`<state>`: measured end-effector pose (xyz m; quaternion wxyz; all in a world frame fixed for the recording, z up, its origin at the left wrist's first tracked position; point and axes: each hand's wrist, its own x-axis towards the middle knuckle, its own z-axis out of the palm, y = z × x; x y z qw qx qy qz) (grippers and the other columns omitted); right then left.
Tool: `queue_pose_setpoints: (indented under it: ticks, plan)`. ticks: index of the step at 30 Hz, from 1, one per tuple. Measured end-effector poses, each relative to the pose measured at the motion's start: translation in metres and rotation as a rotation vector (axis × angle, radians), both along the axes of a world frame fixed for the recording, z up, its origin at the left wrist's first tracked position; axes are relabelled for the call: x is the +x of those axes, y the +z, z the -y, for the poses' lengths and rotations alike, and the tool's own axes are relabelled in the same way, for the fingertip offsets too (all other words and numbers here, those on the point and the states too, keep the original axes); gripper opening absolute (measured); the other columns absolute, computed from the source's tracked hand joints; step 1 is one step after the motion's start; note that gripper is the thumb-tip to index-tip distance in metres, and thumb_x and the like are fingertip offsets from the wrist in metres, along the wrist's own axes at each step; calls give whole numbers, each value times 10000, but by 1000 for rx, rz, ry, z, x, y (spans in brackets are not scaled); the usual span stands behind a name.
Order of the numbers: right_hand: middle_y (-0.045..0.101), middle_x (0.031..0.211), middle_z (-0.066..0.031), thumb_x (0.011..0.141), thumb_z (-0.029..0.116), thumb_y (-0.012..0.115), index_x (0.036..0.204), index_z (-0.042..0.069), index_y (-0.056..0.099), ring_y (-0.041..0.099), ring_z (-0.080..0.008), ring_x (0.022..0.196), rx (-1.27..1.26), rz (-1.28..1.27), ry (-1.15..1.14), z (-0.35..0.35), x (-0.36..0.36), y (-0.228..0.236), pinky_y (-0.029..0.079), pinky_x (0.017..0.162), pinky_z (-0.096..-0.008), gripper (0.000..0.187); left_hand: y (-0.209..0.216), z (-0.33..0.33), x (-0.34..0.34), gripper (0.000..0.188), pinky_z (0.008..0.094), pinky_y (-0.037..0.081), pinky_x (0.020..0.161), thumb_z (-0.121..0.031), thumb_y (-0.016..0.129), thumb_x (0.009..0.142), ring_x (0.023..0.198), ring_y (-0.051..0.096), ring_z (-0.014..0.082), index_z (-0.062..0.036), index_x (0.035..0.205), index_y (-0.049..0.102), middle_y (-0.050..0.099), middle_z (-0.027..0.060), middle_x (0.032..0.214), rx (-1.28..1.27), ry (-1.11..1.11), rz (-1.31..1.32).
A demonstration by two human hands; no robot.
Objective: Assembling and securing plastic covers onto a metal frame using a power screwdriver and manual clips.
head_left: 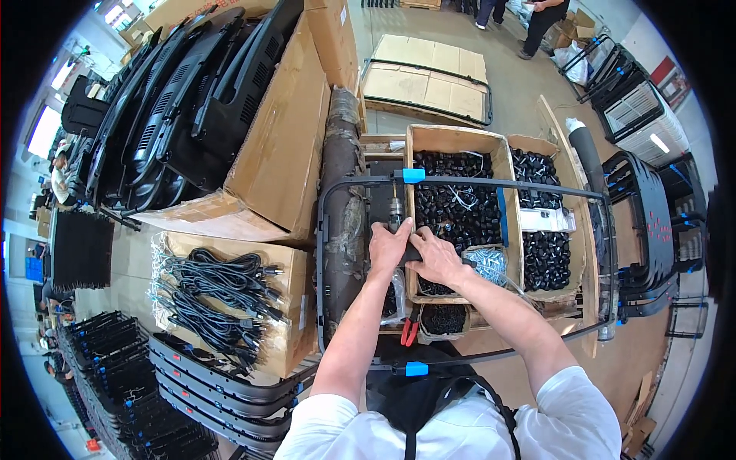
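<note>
Both of my hands are closed around a power drill (395, 208), whose metal chuck points away from me at the far bar of a black tubular frame (498, 182). My left hand (389, 247) wraps the front of the drill body. Behind it, my right hand (435, 259) grips the dark rear part, mostly hidden by the fingers. Just right of the drill's tip, a blue piece (414, 175) sits on the far bar, and another blue piece (416, 369) is on the near bar. Whether the bit touches the bar I cannot tell.
Under the frame, a wooden box (409, 199) holds black knobs and silver screws (487, 264). Red-handled pliers (410, 328) lie near me. To the left are coiled black cables (222, 299) on a carton and a large carton (284, 146) of black panels. People stand far off.
</note>
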<state>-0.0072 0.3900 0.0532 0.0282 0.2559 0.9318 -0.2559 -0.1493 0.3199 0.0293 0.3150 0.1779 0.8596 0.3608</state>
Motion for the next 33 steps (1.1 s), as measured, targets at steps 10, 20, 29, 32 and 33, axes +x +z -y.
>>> queue_pose_setpoints:
  ticks: [10,20,29,32,33]
  plan:
    - [559,1288,-209,842,304,837,1285,29,581,665,-427,1145,-3,-24,9,10,6,8,570,942,-508,581,14,8,0,775,502,535,998,-653,722,870,1151,700,444,25,1236,637,733,298,1157,-91,-60,-101]
    - [689,1021,-209,821,266,817,1338,19,519,711,-417,1022,50,-25,-40,6,36,10,588,879,-521,646,6,5,26,612,546,563,872,-565,733,901,987,720,469,41,977,686,738,294,1011,42,-185,-329]
    - [706,1064,-242,794,258,846,1311,-12,498,714,-433,1010,26,-13,5,-20,39,4,595,863,-505,679,-1,-13,28,627,556,556,881,-569,715,913,996,713,490,53,988,672,734,307,1016,3,-171,-325]
    - [713,1073,-253,789,245,847,1318,-18,494,718,-437,1003,10,-23,4,-23,40,-2,598,854,-506,688,1,-18,27,623,567,559,881,-555,724,914,1006,710,493,57,1012,654,727,308,1046,-10,-184,-313]
    - [716,1087,-261,785,240,848,1327,-20,490,720,-439,1003,4,-41,-2,-23,41,-4,599,853,-506,699,2,-19,26,629,566,558,885,-558,726,910,1015,709,490,56,1026,651,729,304,1055,-22,-189,-307]
